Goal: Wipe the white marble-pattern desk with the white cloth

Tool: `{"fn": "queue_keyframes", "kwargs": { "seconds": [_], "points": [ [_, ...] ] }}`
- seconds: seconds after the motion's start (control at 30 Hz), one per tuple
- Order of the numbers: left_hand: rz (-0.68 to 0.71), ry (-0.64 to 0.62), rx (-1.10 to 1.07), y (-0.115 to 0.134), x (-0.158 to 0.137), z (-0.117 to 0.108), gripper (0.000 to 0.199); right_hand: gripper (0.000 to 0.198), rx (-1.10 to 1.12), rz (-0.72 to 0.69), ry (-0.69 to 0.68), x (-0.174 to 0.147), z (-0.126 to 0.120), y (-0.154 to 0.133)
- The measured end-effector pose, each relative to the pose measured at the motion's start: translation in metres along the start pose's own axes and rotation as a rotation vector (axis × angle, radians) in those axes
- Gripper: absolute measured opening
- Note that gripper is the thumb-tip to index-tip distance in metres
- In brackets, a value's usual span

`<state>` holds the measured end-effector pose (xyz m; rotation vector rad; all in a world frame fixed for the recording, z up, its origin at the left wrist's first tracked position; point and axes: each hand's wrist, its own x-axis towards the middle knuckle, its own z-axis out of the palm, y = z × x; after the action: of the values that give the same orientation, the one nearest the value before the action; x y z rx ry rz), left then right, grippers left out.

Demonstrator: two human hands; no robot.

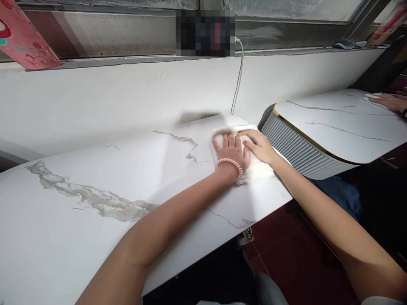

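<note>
A white cloth lies spread near the right end of a white marble-patterned tabletop. My left hand, with a pink coiled band at its wrist, presses flat on the cloth with fingers apart. Just to its right, my right hand rests on the same cloth, fingers stretched toward the left hand. Neither hand grips the cloth; both lie on top of it.
Across a gap on the right stands a second marble-patterned table with a ribbed side. Another person's hand rests on a cloth there. A white cable hangs down the wall from a blurred object on the sill. A pink patterned object leans at upper left.
</note>
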<state>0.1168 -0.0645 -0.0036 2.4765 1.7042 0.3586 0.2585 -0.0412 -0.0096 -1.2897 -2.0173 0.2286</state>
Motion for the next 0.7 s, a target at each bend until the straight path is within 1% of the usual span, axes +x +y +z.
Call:
{"fn": "queue_keyframes", "kwargs": {
  "seconds": [0.1,0.2,0.27,0.33,0.4,0.5,0.7],
  "points": [
    [0.076,0.037,-0.013,0.021,-0.028,0.002,0.061,0.029,-0.011,0.008,-0.005,-0.035,-0.020,-0.013],
    [0.151,0.046,-0.042,0.043,-0.050,0.005,0.062,0.029,-0.028,0.059,-0.020,-0.068,-0.041,-0.020],
    [0.175,0.042,-0.060,0.057,-0.057,0.007,0.062,0.029,-0.035,0.100,-0.023,-0.085,-0.053,-0.020],
    [0.188,0.042,-0.076,0.068,-0.059,0.008,0.062,0.028,-0.045,0.132,-0.011,-0.095,-0.061,-0.017],
    [0.202,0.049,-0.090,0.076,-0.056,0.010,0.061,0.027,-0.063,0.153,0.005,-0.098,-0.065,-0.012],
    [0.216,0.056,-0.111,0.080,-0.047,0.012,0.059,0.026,-0.101,0.158,0.006,-0.092,-0.067,-0.004],
    [0.194,0.051,-0.157,0.074,-0.017,0.015,0.057,0.026,-0.194,0.068,-0.060,-0.063,-0.061,0.016]
  ]
}}
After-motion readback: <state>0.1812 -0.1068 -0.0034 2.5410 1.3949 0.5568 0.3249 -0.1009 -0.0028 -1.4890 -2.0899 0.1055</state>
